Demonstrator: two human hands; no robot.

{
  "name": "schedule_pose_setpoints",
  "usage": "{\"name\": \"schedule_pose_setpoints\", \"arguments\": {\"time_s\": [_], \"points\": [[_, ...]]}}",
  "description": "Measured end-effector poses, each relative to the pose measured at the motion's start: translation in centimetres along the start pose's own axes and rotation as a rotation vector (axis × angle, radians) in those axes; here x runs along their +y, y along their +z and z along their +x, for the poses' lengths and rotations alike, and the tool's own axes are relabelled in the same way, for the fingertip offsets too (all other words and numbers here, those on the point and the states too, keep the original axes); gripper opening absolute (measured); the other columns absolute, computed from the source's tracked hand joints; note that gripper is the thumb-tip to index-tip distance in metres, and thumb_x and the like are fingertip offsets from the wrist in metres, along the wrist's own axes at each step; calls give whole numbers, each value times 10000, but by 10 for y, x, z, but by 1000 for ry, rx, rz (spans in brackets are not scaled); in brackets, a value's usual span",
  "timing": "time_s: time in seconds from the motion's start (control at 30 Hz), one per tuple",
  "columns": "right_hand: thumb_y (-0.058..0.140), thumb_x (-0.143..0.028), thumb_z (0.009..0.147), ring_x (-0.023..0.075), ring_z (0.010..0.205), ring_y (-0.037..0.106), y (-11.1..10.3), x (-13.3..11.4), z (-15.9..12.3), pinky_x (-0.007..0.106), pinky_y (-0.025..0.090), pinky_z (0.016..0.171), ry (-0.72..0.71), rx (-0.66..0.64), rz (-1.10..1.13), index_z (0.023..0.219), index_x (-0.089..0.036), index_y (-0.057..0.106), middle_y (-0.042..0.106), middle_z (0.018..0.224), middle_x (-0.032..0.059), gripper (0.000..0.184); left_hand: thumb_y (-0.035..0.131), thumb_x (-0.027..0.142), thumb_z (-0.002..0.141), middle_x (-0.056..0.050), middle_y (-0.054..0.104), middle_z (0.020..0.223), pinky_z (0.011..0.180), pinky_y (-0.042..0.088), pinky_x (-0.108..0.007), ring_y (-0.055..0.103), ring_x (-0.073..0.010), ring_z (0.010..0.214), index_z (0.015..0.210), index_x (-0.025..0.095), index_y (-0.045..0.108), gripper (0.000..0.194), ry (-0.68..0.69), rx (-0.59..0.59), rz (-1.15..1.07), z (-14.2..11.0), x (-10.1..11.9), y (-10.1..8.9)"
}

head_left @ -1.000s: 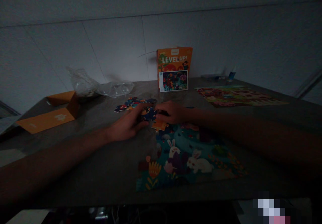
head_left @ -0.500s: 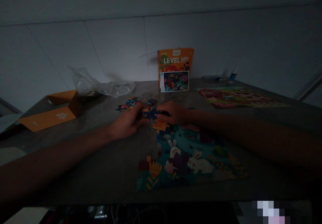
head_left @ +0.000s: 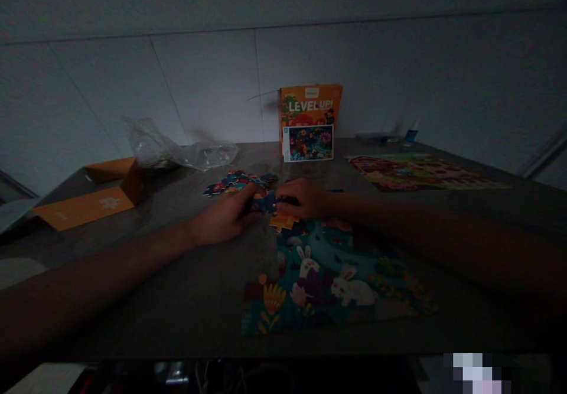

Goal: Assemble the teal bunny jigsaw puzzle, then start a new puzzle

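Both hands meet at the table's middle over a dark blue puzzle piece (head_left: 266, 203). My left hand (head_left: 225, 217) curls its fingers on the piece's left side. My right hand (head_left: 305, 199) pinches it from the right. Just below lies an orange piece (head_left: 283, 221) at the top edge of the partly assembled rabbit puzzle (head_left: 332, 276). A small heap of loose pieces (head_left: 234, 181) lies just beyond my left hand.
An orange puzzle box (head_left: 310, 122) stands against the wall. Crumpled clear plastic bags (head_left: 177, 152) and an orange box lid (head_left: 88, 202) lie to the left. A second finished puzzle (head_left: 420, 172) lies at the right on the grey table (head_left: 177, 287).
The hands have barely moved; my left fingers have closed a little more round the blue piece, and it has shifted slightly toward the orange piece.
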State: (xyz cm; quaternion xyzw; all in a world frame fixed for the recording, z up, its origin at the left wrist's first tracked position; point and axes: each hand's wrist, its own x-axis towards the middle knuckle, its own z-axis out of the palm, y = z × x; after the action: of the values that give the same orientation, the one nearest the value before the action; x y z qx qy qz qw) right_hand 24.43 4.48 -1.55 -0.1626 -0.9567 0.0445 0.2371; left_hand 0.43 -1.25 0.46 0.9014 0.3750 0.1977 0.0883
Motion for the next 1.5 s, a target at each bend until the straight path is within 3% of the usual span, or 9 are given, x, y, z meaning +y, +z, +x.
{"name": "schedule_pose_setpoints", "arguments": {"time_s": [0.43,1.23,1.5], "points": [[508,-315,921,125,594,448,1,0,0,248,294,599,22,21,35,826,-172,564,538,669,-11,180,557,263,885,-44,630,861,607,445,-312,612,-209,739,1143,162,485,286,-19,-19,25,-1,0,-1],[492,-301,935,142,654,487,2,1,1,258,323,640,10,6,-24,813,-160,597,599,736,30,214,556,305,896,-50,643,918,629,451,-305,635,-220,773,1160,190,475,299,-14,-66,-3,-2,-3,-2],[511,-285,889,128,606,460,2,0,0,248,313,606,19,5,-1,758,-171,541,535,665,-1,176,540,251,906,-39,639,901,632,456,-297,631,-199,759,1184,177,466,297,56,-95,3,-2,-2,-4]]}}
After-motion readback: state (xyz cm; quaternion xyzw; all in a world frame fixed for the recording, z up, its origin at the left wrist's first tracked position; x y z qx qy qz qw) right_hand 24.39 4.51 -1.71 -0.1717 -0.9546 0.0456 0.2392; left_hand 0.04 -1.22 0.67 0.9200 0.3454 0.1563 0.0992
